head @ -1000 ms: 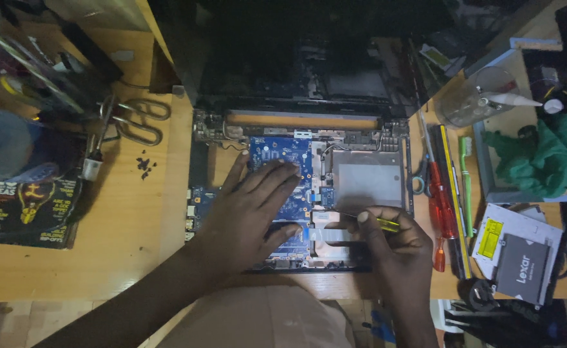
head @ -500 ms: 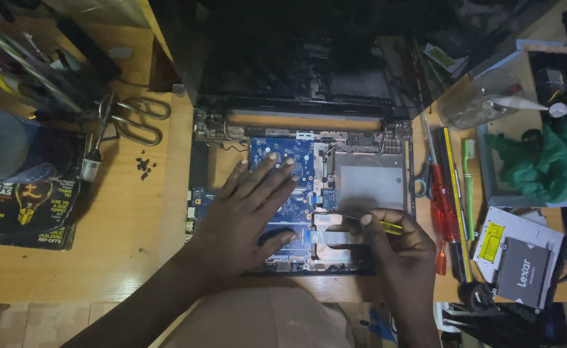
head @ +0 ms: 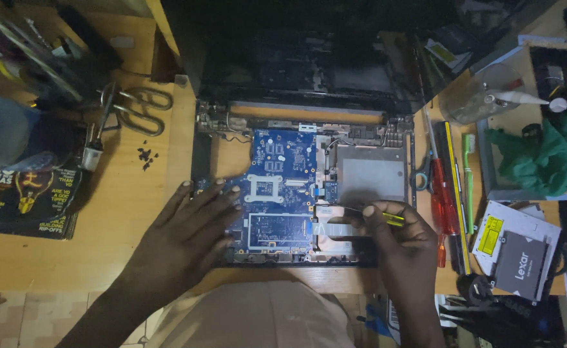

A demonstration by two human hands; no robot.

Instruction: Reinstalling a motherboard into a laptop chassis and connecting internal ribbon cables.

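We see a wooden desk (head: 103, 258) with an opened laptop (head: 303, 193) lying flat in its middle, the dark screen part folded away toward the top and the bottom cover off. Inside the laptop, a blue circuit board (head: 283, 167) fills the left and middle, and a grey metal bay (head: 370, 177) sits at the right.

Our left hand (head: 190, 235) lies flat, fingers spread apart, on the lower left corner of the laptop, partly on the board and partly on the desk; it holds nothing. Our right hand (head: 396, 241) is closed around a small yellow-handled screwdriver (head: 377, 214), thumb and fingers pinched on the handle, the tip pointing left at a pale strip just below the grey bay.

On the desk to the left lies a magazine (head: 26, 203), with scissors (head: 135, 109) above it and a small cluster of dark screws (head: 145, 156) nearby. To the right of the laptop we see a red-handled screwdriver (head: 443, 206), a green toothbrush (head: 469, 174), a green cloth (head: 541, 158) in a tray, and a flat dark drive (head: 520, 265) resting on a silver one.
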